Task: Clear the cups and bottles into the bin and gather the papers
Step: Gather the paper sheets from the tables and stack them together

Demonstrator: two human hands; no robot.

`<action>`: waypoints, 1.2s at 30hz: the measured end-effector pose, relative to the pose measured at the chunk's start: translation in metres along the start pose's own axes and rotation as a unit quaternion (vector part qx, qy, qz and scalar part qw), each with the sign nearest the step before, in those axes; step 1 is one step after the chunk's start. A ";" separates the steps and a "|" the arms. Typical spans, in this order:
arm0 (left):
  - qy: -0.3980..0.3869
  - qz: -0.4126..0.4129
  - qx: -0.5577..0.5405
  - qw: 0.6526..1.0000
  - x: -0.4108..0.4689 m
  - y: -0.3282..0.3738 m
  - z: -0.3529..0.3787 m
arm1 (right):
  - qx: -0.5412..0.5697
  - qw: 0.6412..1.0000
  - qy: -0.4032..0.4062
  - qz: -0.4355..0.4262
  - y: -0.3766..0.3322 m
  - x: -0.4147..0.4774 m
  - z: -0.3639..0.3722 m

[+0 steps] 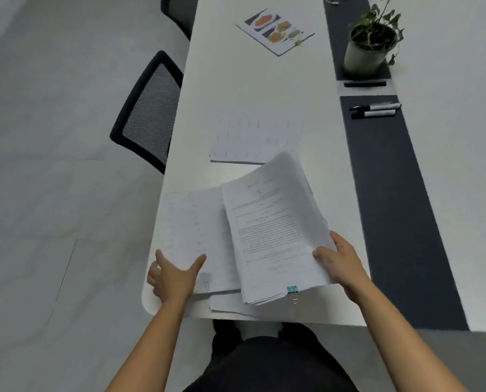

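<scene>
- Gripping the clipped stack [275, 230] by its right edge, the right hand [339, 264] is holding it tilted over the desk [236, 80], likely to lay it onto the left sheaf [193, 230].
- The left hand [173, 275], fingers spread, is steadying that sheaf at the corner.
- Another sheet [256, 137] is lying farther up, ungathered.
- All print is showing too small to read.

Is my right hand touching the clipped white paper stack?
Touching. Head view: right hand grips the clipped white paper stack, thumb on top.
</scene>
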State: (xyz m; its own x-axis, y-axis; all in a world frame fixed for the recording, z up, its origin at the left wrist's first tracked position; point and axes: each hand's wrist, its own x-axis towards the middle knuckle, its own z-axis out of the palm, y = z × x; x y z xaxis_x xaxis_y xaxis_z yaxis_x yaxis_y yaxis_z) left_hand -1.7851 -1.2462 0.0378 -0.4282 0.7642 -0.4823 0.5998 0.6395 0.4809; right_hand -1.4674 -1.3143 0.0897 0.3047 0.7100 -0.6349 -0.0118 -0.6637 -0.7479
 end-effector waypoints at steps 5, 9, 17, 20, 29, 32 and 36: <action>0.010 0.360 0.101 0.927 0.017 0.067 -0.034 | -0.083 0.996 -0.019 -0.035 -0.016 -0.010 0.027; -0.034 0.596 0.213 0.773 0.032 0.126 -0.054 | -0.205 0.971 -0.047 -0.117 -0.044 -0.020 0.040; -0.133 0.535 0.089 0.829 0.034 0.133 -0.063 | -0.072 0.974 0.130 -0.172 -0.073 -0.048 0.035; -0.167 0.348 -0.117 0.915 0.029 0.109 -0.059 | 0.123 0.966 0.200 -0.113 -0.053 -0.055 0.036; -0.290 0.113 -0.218 0.925 -0.023 0.055 -0.024 | 0.222 0.975 -0.006 -0.014 0.025 -0.057 0.100; -0.256 0.166 -0.073 0.949 -0.019 0.036 -0.013 | 0.166 0.982 0.095 -0.001 0.048 -0.043 0.090; -0.067 0.103 0.092 0.988 0.016 -0.002 -0.013 | 0.101 0.988 0.106 0.043 0.071 -0.028 0.072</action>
State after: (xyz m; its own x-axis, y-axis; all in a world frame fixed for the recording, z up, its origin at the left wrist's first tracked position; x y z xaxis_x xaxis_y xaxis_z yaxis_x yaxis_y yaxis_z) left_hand -1.8024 -1.2343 0.0387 -0.1979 0.8514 -0.4858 0.7836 0.4352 0.4434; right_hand -1.5452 -1.3646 0.0404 0.4865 0.5742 -0.6584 -0.2292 -0.6433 -0.7305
